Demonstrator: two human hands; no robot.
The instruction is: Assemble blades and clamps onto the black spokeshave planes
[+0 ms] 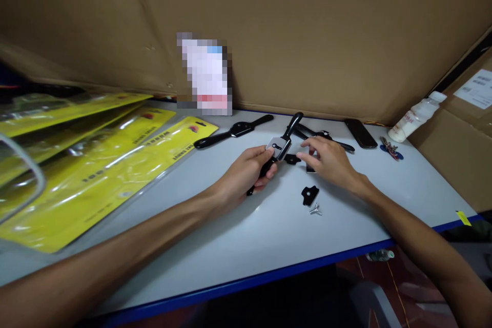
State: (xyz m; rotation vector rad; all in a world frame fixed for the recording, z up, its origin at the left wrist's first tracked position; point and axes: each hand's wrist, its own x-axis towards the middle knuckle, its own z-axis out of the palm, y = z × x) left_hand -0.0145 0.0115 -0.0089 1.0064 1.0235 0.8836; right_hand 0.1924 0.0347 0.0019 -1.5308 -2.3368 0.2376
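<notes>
My left hand point(251, 168) is closed round one handle of a black spokeshave point(295, 122), which it holds tilted above the table. A flat grey blade point(273, 144) with a keyhole-shaped slot lies on the tool's body, under my left thumb. Just to the right, my right hand point(332, 163) hovers with bent fingers apart and nothing visible in them. Below the hands lie a black cap plate point(309, 195) with a hole and a silver wing screw point(315, 209). Another black plate point(292, 159) sits between the hands, and a dark piece is partly hidden under my right fingers.
A second spokeshave point(241, 129) lies behind my left hand; a third point(344, 145) is partly covered by my right. Yellow blister packs point(126, 164) fill the left side. A phone point(360, 133), keys point(391, 148) and a bottle point(415, 117) stand right, before cardboard walls point(307, 36).
</notes>
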